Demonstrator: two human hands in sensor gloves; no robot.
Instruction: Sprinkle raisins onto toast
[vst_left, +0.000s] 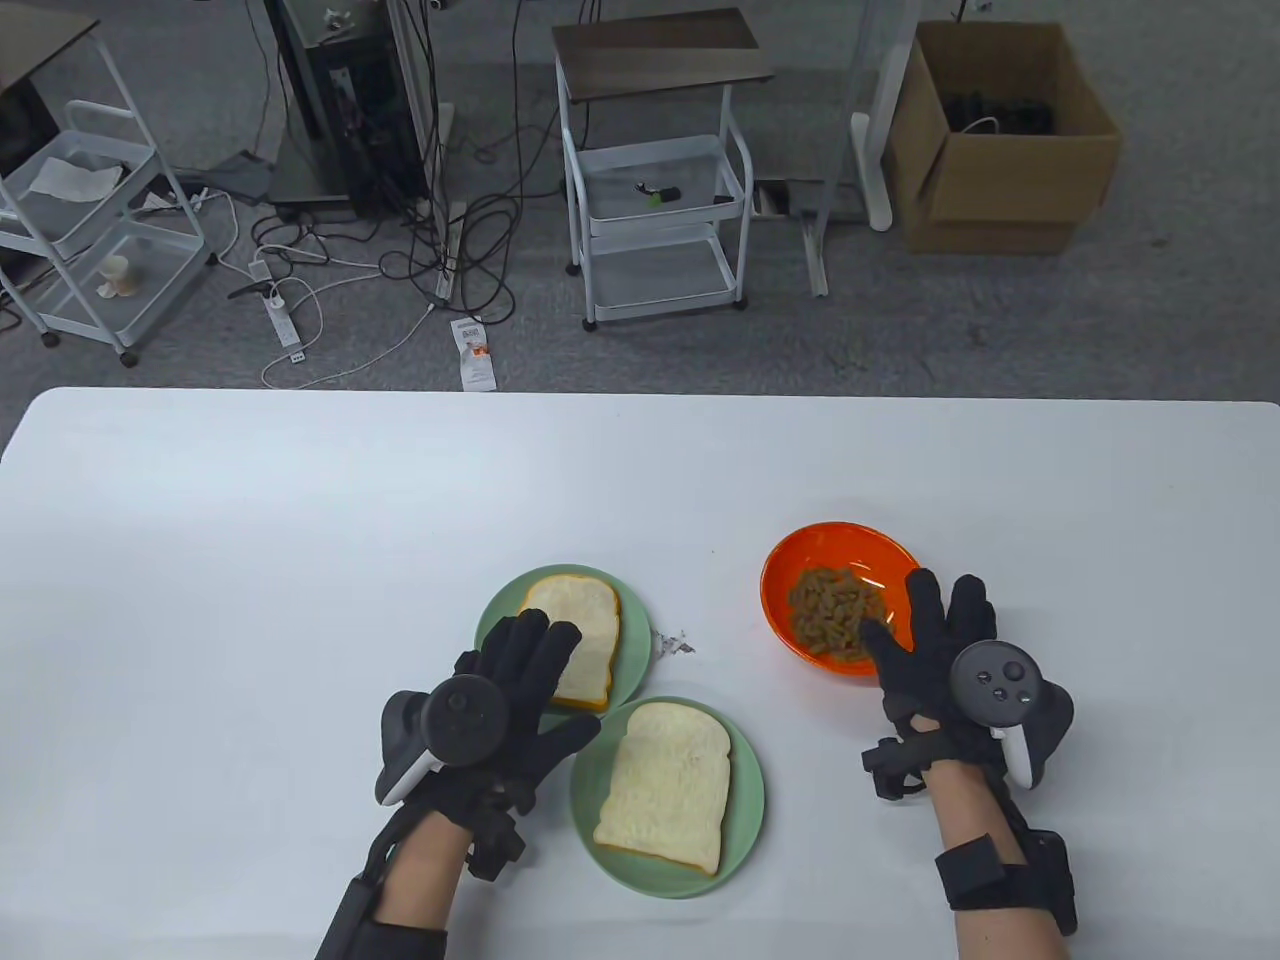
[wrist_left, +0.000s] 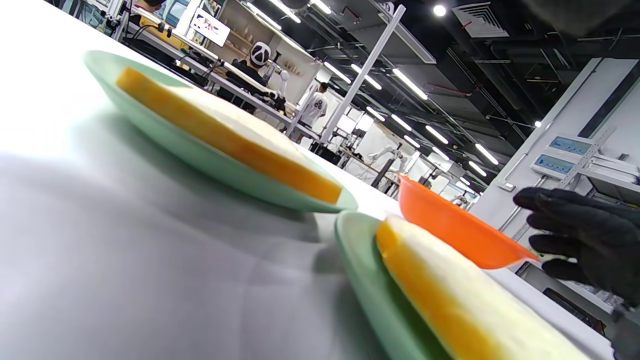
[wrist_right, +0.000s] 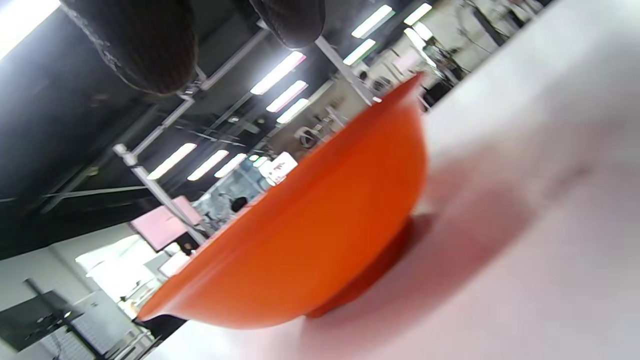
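Observation:
Two slices of white toast lie on green plates: the far toast (vst_left: 578, 622) on its plate (vst_left: 492, 615), the near toast (vst_left: 668, 785) on its plate (vst_left: 590, 782). An orange bowl (vst_left: 800, 545) holds raisins (vst_left: 830, 605). My left hand (vst_left: 535, 645) lies spread over the near left corner of the far toast and holds nothing. My right hand (vst_left: 925, 610) is spread over the bowl's near right rim, thumb above the raisins, holding nothing. The left wrist view shows both toasts (wrist_left: 225, 135) (wrist_left: 450, 295), the bowl (wrist_left: 450, 225) and my right hand (wrist_left: 585, 240). The right wrist view shows the bowl's outer wall (wrist_right: 310, 235) and fingertips (wrist_right: 145, 45).
A small scrap or crumbs (vst_left: 672, 643) lies on the white table (vst_left: 300, 560) between the far plate and the bowl. The plates sit close together, nearly touching. Beyond the table's far edge are carts, cables and a cardboard box on the floor.

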